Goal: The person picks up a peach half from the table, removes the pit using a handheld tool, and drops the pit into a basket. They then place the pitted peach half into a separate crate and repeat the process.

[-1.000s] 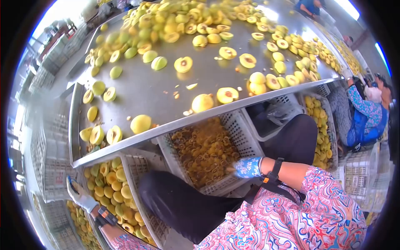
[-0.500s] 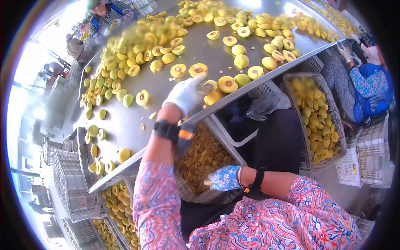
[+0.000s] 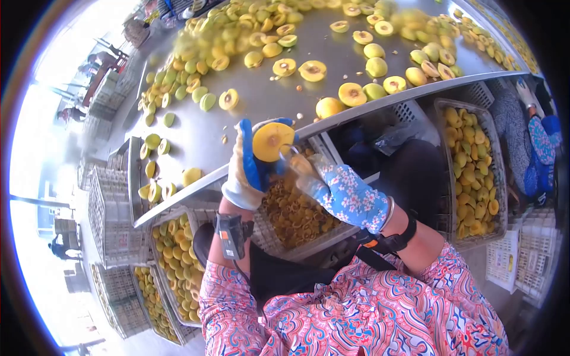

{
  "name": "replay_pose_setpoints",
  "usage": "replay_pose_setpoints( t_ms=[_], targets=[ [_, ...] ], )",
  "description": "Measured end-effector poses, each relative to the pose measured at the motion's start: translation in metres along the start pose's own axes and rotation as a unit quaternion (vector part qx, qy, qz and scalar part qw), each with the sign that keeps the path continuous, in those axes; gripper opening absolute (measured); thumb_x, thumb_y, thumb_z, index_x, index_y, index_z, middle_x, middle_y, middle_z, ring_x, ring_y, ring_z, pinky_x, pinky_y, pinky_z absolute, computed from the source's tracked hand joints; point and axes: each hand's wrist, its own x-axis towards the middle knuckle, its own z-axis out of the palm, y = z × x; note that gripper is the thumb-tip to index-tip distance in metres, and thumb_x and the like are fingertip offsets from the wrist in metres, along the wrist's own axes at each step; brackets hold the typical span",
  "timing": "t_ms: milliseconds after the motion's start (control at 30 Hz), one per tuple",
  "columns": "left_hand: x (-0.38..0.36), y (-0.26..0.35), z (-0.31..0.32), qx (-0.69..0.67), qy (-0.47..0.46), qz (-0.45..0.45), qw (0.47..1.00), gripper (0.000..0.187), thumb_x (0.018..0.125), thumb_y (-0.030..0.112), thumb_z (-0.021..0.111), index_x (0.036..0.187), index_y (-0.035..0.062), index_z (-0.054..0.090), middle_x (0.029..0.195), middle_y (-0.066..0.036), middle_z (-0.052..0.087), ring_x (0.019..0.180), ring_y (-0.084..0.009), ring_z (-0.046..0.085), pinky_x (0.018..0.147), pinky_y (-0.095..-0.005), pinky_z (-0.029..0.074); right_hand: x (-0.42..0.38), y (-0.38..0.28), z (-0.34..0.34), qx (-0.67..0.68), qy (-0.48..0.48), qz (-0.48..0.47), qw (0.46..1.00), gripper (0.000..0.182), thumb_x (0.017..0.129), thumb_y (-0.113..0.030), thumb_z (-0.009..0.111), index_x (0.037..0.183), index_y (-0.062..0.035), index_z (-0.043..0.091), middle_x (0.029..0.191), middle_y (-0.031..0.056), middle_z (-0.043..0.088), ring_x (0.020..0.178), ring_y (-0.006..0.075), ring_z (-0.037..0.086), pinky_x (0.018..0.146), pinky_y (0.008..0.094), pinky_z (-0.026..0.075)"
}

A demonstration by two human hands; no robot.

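My left hand (image 3: pixel 244 169), in a white glove with a blue palm, grips a halved yellow peach (image 3: pixel 273 141) with its cut face turned up toward me. My right hand (image 3: pixel 350 193), in a blue flowered glove, is closed around a pitting tool whose curved metal loop (image 3: pixel 287 151) reaches the peach's lower right edge. Its handle is mostly hidden by the fingers. Both hands are over a crate of scooped-out peach scraps (image 3: pixel 297 219), just in front of the metal table (image 3: pixel 196 130). Nearby on the tabletop sit more halves, among them a cut peach (image 3: pixel 313 70).
A heap of peach halves (image 3: pixel 237 24) covers the table's far side. Crates of peach halves stand at the right (image 3: pixel 472 178) and lower left (image 3: pixel 178 255). Stacked crates (image 3: pixel 116 213) are on the left. A co-worker's blue patterned sleeve (image 3: pixel 541 139) shows at far right.
My left hand has come back from the tabletop with a peach half and turned its palm up. My right hand has risen from the scraps crate to meet it with the tool.
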Motion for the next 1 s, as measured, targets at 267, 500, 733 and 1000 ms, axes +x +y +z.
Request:
replay_pose_setpoints(
  t_ms=[267, 500, 733, 1000],
  targets=[
    [-0.072, -0.035, -0.003, -0.043, 0.082, 0.060, 0.994, 0.059, 0.094, 0.049, 0.052, 0.125, -0.0003, 0.051, 0.111, -0.014, 0.062, 0.100, -0.0206, 0.062, 0.086, -0.0329, 0.052, -0.011, -0.027, 0.044, -0.039, -0.050, 0.027, 0.998, 0.031, 0.093, -0.027, 0.057, 0.099, 0.0036, 0.054, 0.077, 0.0277, 0.060, 0.074, 0.0450, 0.060, 0.060, 0.0522, 0.045],
    [-0.099, -0.060, -0.010, -0.060, 0.170, 0.100, 0.978, 0.041, 0.097, 0.037, 0.053, 0.121, 0.0037, 0.055, 0.108, -0.009, 0.062, 0.097, -0.0157, 0.061, 0.085, -0.0303, 0.050, -0.024, -0.046, 0.065, 0.353, -0.136, 0.377, 0.845, 0.024, 0.097, -0.034, 0.055, 0.100, -0.0096, 0.055, 0.056, -0.0002, 0.046, 0.043, 0.0157, 0.046, 0.040, 0.0299, 0.035],
    [-0.111, -0.067, -0.018, 0.090, 0.146, 0.193, 0.966, 0.032, 0.098, 0.026, 0.053, 0.122, 0.0040, 0.054, 0.109, -0.008, 0.061, 0.098, -0.0151, 0.058, 0.088, -0.0307, 0.048, -0.037, -0.027, 0.058, 0.667, -0.300, 0.383, 0.564, 0.041, 0.101, -0.050, 0.034, 0.099, -0.0115, 0.049, 0.049, -0.0105, 0.030, 0.034, 0.0034, 0.028, 0.036, 0.0244, 0.029],
    [-0.131, -0.039, -0.057, 0.244, 0.131, 0.266, 0.924, 0.035, 0.092, 0.024, 0.063, 0.119, 0.0040, 0.055, 0.104, -0.016, 0.064, 0.096, -0.0261, 0.064, 0.084, -0.0348, 0.050, -0.053, 0.013, 0.057, 0.720, -0.320, 0.260, 0.558, 0.043, 0.101, -0.048, 0.034, 0.104, -0.0063, 0.045, 0.047, -0.0088, 0.032, 0.033, 0.0052, 0.028, 0.033, 0.0245, 0.025]
  ],
)
